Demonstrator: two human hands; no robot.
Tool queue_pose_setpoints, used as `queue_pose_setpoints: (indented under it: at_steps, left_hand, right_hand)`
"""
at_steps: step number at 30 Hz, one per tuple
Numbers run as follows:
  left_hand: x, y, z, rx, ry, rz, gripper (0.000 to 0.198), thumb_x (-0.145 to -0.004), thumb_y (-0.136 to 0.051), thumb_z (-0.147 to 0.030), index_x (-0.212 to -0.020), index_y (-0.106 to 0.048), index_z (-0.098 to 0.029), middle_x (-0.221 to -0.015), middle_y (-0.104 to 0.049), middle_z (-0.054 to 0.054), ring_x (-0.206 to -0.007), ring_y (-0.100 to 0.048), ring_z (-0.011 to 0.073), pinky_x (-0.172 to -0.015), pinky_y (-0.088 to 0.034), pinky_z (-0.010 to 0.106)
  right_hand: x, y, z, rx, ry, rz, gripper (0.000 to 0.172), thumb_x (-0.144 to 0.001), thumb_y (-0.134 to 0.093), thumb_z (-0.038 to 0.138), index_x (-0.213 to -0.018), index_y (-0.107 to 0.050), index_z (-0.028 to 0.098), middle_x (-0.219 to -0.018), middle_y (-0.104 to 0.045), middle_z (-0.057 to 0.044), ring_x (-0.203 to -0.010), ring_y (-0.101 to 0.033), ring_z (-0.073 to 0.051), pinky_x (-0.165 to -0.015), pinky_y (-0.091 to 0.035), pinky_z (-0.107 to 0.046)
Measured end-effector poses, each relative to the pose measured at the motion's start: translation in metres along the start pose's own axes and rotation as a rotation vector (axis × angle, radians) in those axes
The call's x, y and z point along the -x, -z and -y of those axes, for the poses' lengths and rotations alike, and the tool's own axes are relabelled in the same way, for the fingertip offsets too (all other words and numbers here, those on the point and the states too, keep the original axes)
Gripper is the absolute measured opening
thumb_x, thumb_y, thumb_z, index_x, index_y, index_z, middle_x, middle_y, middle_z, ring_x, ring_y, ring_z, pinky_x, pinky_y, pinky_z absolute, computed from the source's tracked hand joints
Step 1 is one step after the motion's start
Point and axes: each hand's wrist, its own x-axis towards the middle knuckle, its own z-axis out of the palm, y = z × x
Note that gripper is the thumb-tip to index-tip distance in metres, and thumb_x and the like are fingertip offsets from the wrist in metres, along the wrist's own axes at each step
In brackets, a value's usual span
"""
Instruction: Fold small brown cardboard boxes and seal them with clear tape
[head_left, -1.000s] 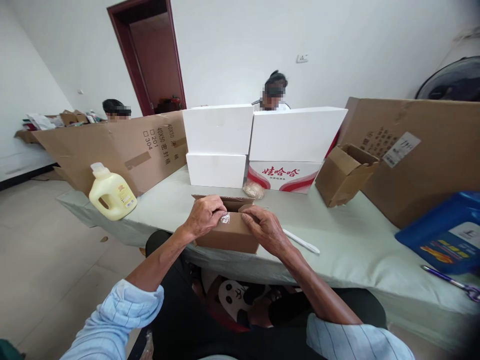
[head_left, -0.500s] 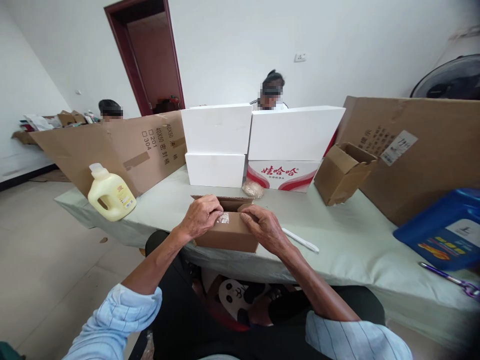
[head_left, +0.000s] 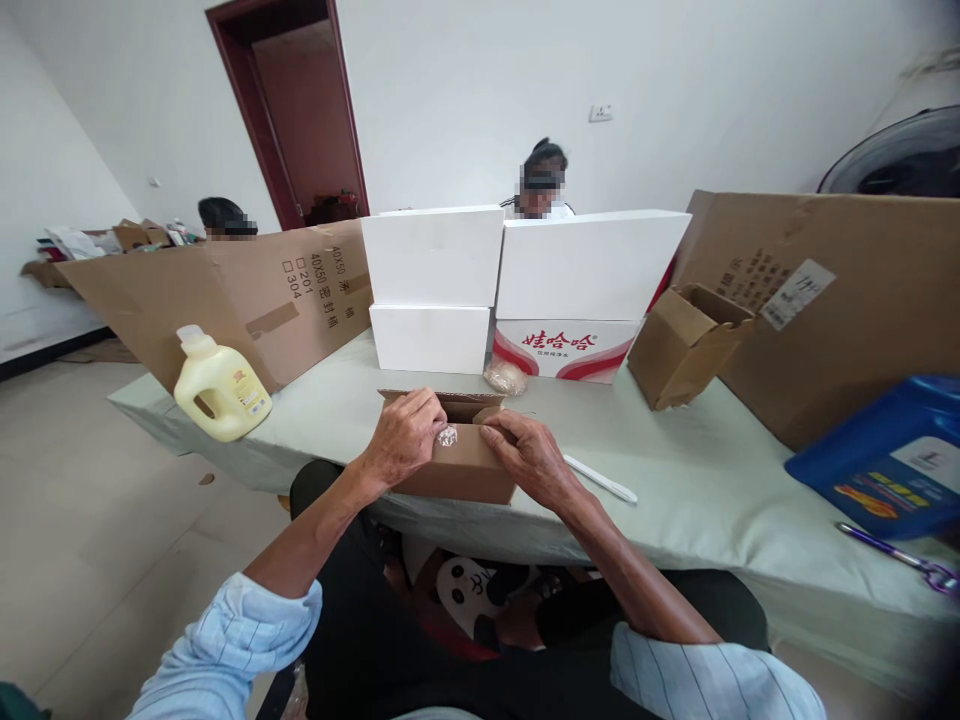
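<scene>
A small brown cardboard box (head_left: 469,475) stands at the near edge of the table, its top open and a back flap raised. My left hand (head_left: 411,430) is closed over its left top edge, with fingertips beside a shiny bit of clear tape (head_left: 448,436) on the box. Whether those fingers also pinch the tape is hard to see. My right hand (head_left: 529,450) grips the box's near top edge towards the right, thumb and fingers pressed together. Just right of that hand lies a white pen-like stick (head_left: 602,480). Behind the box is a crumpled clear plastic lump (head_left: 506,377).
White boxes (head_left: 431,260) are stacked at the back, with a person (head_left: 541,185) behind them. Large cardboard panels (head_left: 855,290) flank both sides. A yellow jug (head_left: 223,385) stands left; an open carton (head_left: 679,350), a blue jug (head_left: 885,460) and a purple pen (head_left: 885,545) are right.
The clear tape looks more bunched up than before, and my left hand has shifted very slightly. My right hand keeps its grip on the box.
</scene>
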Motion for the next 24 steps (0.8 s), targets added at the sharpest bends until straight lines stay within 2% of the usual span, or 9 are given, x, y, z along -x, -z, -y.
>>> queue_pose_setpoints:
  at_steps: [5,9,11,15,19,22,24]
  left_hand:
    - [-0.002,0.006,-0.004,0.064,0.028,0.005,0.023,-0.104,-0.050,-0.011,-0.086,-0.058,-0.022,-0.092,-0.067,0.007,-0.090,-0.064,0.0227,-0.086,-0.054,0.037]
    - [0.004,0.011,0.004,0.139,0.060,-0.001,0.009,-0.103,-0.059,-0.017,-0.103,-0.066,-0.021,-0.108,-0.073,0.009,-0.103,-0.069,0.0248,-0.095,-0.058,0.041]
    - [0.007,0.015,0.011,0.173,0.032,-0.028,0.011,-0.103,-0.061,-0.018,-0.110,-0.070,-0.021,-0.111,-0.075,0.009,-0.106,-0.071,0.0256,-0.096,-0.059,0.043]
    - [0.006,0.024,0.024,0.177,-0.040,-0.035,0.023,-0.103,-0.057,-0.013,-0.111,-0.077,-0.021,-0.119,-0.078,0.011,-0.113,-0.072,0.0263,-0.103,-0.060,0.047]
    - [-0.003,0.029,0.033,0.084,-0.059,0.039,0.027,-0.101,-0.060,-0.012,-0.117,-0.079,-0.021,-0.139,-0.074,0.011,-0.127,-0.065,0.0301,-0.110,-0.057,0.053]
    - [-0.007,0.027,0.043,-0.001,-0.022,0.148,0.025,-0.101,-0.063,-0.019,-0.120,-0.079,-0.022,-0.144,-0.072,0.011,-0.136,-0.059,0.0349,-0.110,-0.055,0.057]
    - [-0.009,0.026,0.052,0.004,0.002,0.208,0.026,-0.104,-0.060,-0.023,-0.121,-0.080,-0.022,-0.147,-0.070,0.012,-0.138,-0.059,0.0347,-0.110,-0.054,0.056]
  right_hand:
    - [-0.002,0.000,0.000,-0.018,-0.002,-0.005,0.027,-0.102,-0.053,0.036,-0.094,-0.075,0.023,-0.095,-0.078,-0.004,-0.086,-0.069,-0.021,-0.076,-0.048,-0.032]
    - [-0.001,0.000,0.001,-0.032,-0.006,-0.006,0.027,-0.102,-0.053,0.037,-0.095,-0.075,0.023,-0.096,-0.078,-0.004,-0.086,-0.069,-0.022,-0.077,-0.048,-0.032]
    - [-0.001,0.000,0.001,-0.040,0.002,-0.003,0.028,-0.102,-0.053,0.038,-0.094,-0.074,0.023,-0.094,-0.078,-0.004,-0.085,-0.068,-0.022,-0.076,-0.048,-0.032]
    - [-0.001,0.002,0.000,-0.049,0.012,0.018,0.030,-0.103,-0.052,0.040,-0.089,-0.072,0.023,-0.089,-0.075,-0.003,-0.082,-0.066,-0.021,-0.073,-0.047,-0.031]
    - [0.001,0.006,-0.001,-0.077,0.036,0.077,0.032,-0.105,-0.051,0.041,-0.086,-0.069,0.023,-0.086,-0.072,-0.001,-0.079,-0.063,-0.019,-0.069,-0.045,-0.029]
    - [0.004,0.010,0.000,-0.088,0.056,0.136,0.032,-0.107,-0.050,0.041,-0.088,-0.067,0.023,-0.085,-0.069,0.000,-0.078,-0.060,-0.017,-0.068,-0.044,-0.028]
    - [0.005,0.012,0.002,-0.090,0.074,0.162,0.033,-0.109,-0.048,0.041,-0.087,-0.065,0.023,-0.084,-0.066,0.000,-0.076,-0.057,-0.017,-0.068,-0.043,-0.028]
